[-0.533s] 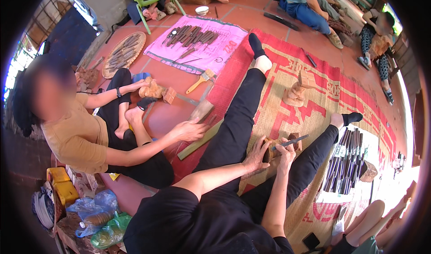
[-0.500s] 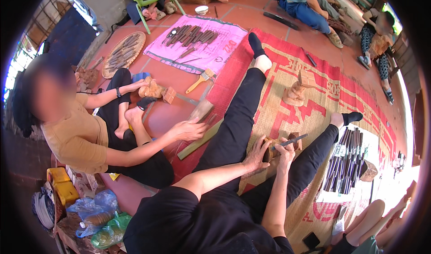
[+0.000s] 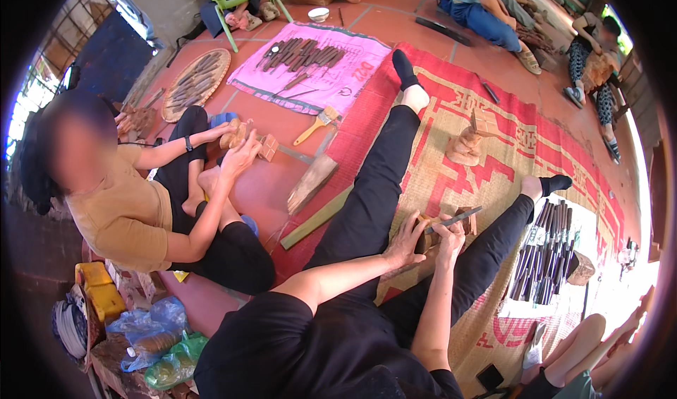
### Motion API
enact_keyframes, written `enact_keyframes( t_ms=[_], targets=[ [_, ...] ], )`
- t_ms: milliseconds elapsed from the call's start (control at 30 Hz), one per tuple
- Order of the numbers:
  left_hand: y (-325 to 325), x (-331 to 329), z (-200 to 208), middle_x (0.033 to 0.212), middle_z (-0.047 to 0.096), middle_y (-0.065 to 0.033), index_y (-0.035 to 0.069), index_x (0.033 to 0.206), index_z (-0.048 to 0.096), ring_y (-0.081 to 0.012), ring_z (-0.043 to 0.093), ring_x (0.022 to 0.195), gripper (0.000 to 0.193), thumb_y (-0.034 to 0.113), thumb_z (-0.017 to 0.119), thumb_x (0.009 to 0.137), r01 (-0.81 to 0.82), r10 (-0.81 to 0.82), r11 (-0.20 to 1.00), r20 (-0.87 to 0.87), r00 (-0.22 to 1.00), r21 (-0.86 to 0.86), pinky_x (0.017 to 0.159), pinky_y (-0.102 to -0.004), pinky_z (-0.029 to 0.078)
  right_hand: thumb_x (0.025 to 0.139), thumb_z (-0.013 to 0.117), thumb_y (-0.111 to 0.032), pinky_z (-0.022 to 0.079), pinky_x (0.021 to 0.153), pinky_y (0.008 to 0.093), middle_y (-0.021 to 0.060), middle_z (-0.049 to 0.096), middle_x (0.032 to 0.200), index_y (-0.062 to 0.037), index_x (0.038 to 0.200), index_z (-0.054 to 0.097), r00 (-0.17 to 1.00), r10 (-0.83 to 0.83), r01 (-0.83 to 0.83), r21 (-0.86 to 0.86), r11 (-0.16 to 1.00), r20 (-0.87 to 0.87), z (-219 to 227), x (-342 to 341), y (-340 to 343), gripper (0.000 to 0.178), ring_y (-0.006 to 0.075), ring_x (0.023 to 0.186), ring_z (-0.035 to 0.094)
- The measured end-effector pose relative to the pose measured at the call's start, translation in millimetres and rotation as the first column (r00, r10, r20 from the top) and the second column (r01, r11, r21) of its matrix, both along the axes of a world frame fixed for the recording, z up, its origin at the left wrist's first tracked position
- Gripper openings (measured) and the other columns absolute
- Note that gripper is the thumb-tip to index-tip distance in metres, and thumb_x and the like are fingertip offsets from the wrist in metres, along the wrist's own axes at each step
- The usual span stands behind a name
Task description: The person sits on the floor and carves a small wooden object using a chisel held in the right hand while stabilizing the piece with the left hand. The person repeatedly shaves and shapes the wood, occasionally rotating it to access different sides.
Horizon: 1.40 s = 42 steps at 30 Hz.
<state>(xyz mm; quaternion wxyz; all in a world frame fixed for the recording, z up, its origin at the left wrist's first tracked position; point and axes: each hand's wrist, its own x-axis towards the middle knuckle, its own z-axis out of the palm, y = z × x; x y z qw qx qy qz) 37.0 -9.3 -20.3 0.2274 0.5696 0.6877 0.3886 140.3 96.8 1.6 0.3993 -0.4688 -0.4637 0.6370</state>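
Note:
Between my spread legs lies a carved wooden piece (image 3: 466, 220) with a squared block end, partly hidden by my hands. My left hand (image 3: 403, 242) is closed round its near end, bracing it. My right hand (image 3: 449, 239) grips a slim dark grey tool (image 3: 462, 216), like a chisel or file, laid slantwise over the wood. Its working end is hidden by the fingers. Beyond my hands, a second carved wooden piece (image 3: 463, 147) with a block on top stands on the patterned mat (image 3: 430, 180).
On the left a co-worker (image 3: 127, 222) holds another carving (image 3: 234, 136). A wood offcut (image 3: 312, 184), a green strip (image 3: 317, 219) and a brush (image 3: 316, 126) lie between us. Dark-handled tools (image 3: 543, 251) lie by my right leg; more tools (image 3: 302, 55) rest on a pink cloth (image 3: 247, 71).
The tool in my right hand has shifted slightly and tilted a little differently over the wood. The co-worker's nearer hand has moved from beside the wood offcut up to their carving.

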Motion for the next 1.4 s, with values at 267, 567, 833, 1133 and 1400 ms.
enact_keyframes(
  t_ms=[267, 567, 833, 1133, 1400],
  targets=[
    [0, 1, 0, 0.153, 0.014, -0.0232, 0.011, 0.146, 0.025, -0.0466, 0.017, 0.142, 0.107, 0.018, 0.088, 0.060, 0.009, -0.009, 1.000, -0.012, 1.000, 0.002, 0.115, -0.0516, 0.027, 0.070, 0.069, 0.003, 0.048, 0.068, 0.0257, 0.0041, 0.063, 0.078, 0.0049, 0.092, 0.067, 0.992, -0.118, 0.120, -0.032, 0.992, 0.040, 16, -3, 4, 0.022, 0.0136, 0.070, 0.059],
    [-2, 0, 3, 0.152, 0.016, -0.0233, 0.011, 0.146, 0.026, -0.0462, 0.017, 0.142, 0.107, 0.018, 0.089, 0.059, 0.000, 0.000, 1.000, -0.026, 1.000, -0.017, 0.116, -0.0511, 0.027, 0.069, 0.068, 0.003, 0.049, 0.072, 0.0260, 0.0041, 0.063, 0.081, 0.0077, 0.093, 0.066, 0.993, -0.052, 0.051, 0.013, 0.999, 0.106, 10, 1, 7, 0.025, 0.0132, 0.075, 0.060],
    [0, -3, 10, 0.152, 0.020, -0.0210, 0.012, 0.148, 0.026, -0.0422, 0.021, 0.143, 0.111, 0.016, 0.090, 0.056, -0.022, 0.022, 1.000, 0.074, 0.997, -0.008, 0.116, -0.0477, 0.027, 0.069, 0.068, 0.004, 0.049, 0.073, 0.0269, 0.0045, 0.064, 0.083, 0.0069, 0.094, 0.067, 0.998, -0.036, 0.033, -0.057, 0.998, -0.057, 10, -1, 2, 0.026, 0.0140, 0.075, 0.061],
    [-1, -2, 9, 0.153, 0.021, -0.0204, 0.012, 0.149, 0.025, -0.0407, 0.021, 0.143, 0.115, 0.017, 0.090, 0.055, -0.030, 0.030, 1.000, 0.075, 0.997, 0.004, 0.116, -0.0466, 0.026, 0.065, 0.071, 0.004, 0.050, 0.074, 0.0264, 0.0026, 0.061, 0.078, 0.0076, 0.091, 0.068, 0.996, -0.088, 0.088, -0.003, 0.996, 0.020, 7, -1, 6, 0.027, 0.0133, 0.072, 0.059],
    [0, -3, 5, 0.152, 0.020, -0.0225, 0.009, 0.149, 0.024, -0.0418, 0.020, 0.143, 0.114, 0.019, 0.090, 0.056, -0.023, 0.022, 1.000, 0.074, 0.997, 0.012, 0.116, -0.0471, 0.026, 0.066, 0.072, 0.004, 0.050, 0.074, 0.0267, 0.0054, 0.061, 0.088, 0.0087, 0.094, 0.067, 1.000, -0.015, 0.015, -0.006, 1.000, -0.015, 3, -4, 1, 0.029, 0.0138, 0.081, 0.060]
  ],
)
